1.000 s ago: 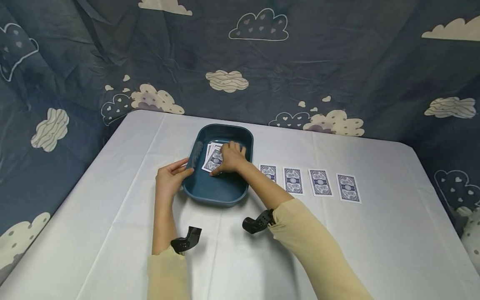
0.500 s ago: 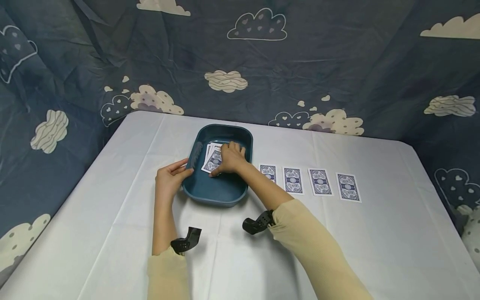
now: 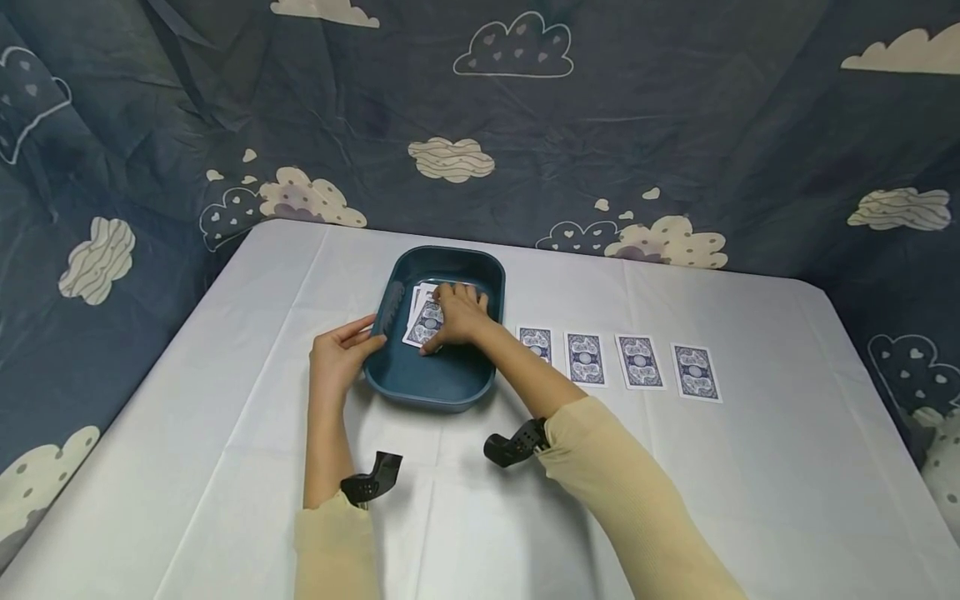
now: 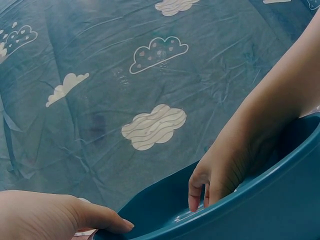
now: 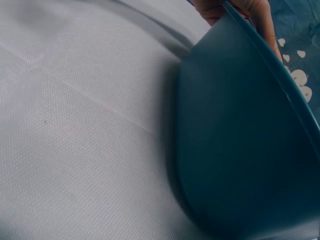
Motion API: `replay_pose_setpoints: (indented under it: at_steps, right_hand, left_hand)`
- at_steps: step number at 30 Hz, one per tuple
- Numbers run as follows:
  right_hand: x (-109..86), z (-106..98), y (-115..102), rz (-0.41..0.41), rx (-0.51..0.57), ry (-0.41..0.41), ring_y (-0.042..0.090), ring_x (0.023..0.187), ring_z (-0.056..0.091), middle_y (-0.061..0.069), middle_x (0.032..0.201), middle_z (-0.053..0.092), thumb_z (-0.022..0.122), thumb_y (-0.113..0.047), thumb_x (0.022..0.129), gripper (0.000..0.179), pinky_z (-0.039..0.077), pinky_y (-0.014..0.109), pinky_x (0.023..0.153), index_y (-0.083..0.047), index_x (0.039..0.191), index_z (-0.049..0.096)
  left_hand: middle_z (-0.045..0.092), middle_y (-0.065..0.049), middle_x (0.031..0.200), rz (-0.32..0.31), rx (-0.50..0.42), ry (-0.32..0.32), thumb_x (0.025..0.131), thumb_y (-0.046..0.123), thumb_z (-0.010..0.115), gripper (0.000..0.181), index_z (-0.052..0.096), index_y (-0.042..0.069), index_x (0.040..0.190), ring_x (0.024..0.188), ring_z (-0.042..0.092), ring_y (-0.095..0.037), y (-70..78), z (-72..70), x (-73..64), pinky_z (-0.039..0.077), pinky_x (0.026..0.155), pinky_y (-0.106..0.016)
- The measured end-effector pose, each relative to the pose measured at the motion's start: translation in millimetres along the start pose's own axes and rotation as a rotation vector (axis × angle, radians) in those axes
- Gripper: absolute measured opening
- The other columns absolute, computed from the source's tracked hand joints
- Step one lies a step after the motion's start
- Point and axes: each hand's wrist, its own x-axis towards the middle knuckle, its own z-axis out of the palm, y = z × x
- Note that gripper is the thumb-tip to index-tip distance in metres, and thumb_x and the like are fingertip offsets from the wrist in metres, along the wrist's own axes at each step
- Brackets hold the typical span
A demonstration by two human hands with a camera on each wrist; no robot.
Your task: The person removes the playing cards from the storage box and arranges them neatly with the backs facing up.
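Observation:
A dark blue plastic basin (image 3: 431, 387) stands on the white table, its inside partly covered by my right arm. My left hand (image 3: 339, 357) grips the basin's left rim, thumb over the edge and fingers outside, as the left wrist view also shows. Inside the basin lies a fanned pile of playing cards (image 3: 426, 323), blue-patterned backs up. Over the pile's right side, my right hand (image 3: 462, 317) holds a playing card, thumb at its near edge and fingers at the far side. The fingertips and much of that card are hidden.
Several face-down playing cards (image 3: 640, 363) lie in a row right of the basin; my right forearm partly covers the nearest one. A dark curtain with cloud prints (image 3: 452, 160) hangs behind the white-covered table (image 3: 225, 467).
Both hands, the basin and the cards stay almost where they were; the head view has shifted very slightly.

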Motion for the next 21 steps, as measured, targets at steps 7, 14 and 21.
replay_pose_setpoints:
  at_steps: [7, 14, 21]
  right_hand:
    - [0.8, 0.0, 0.0, 0.020, -0.053, 0.016, 0.028, 0.118, 0.031, 0.013, 0.125, 0.042, 0.085, -0.052, 0.053, 0.098, 0.020, 0.048, 0.102, -0.006, 0.130, 0.043]
    - [1.5, -1.1, -0.4, 0.006, -0.071, -0.007, 0.028, 0.116, 0.033, 0.013, 0.125, 0.044, 0.085, -0.053, 0.051, 0.097, 0.021, 0.048, 0.102, -0.005, 0.127, 0.048]
    - [-0.5, 0.4, -1.6, -0.026, -0.069, 0.008, 0.029, 0.110, 0.035, 0.014, 0.117, 0.046, 0.085, -0.051, 0.054, 0.090, 0.026, 0.046, 0.096, -0.003, 0.122, 0.049]
  left_hand:
    - [0.065, -0.016, 0.111, 0.009, -0.007, 0.002, 0.079, 0.012, 0.071, 0.039, 0.064, 0.008, 0.117, 0.100, 0.063, -0.020, -0.3, 0.6, 1.3, 0.047, 0.072, -0.015]
    - [0.065, -0.016, 0.111, 0.002, -0.012, -0.003, 0.079, 0.012, 0.071, 0.039, 0.064, 0.008, 0.118, 0.097, 0.064, -0.016, 0.0, 0.3, 2.3, 0.047, 0.070, -0.013]
    - [0.065, -0.016, 0.110, -0.005, -0.014, -0.005, 0.080, 0.012, 0.071, 0.039, 0.064, 0.009, 0.118, 0.093, 0.065, -0.012, -1.0, -0.2, 1.6, 0.047, 0.069, -0.012]
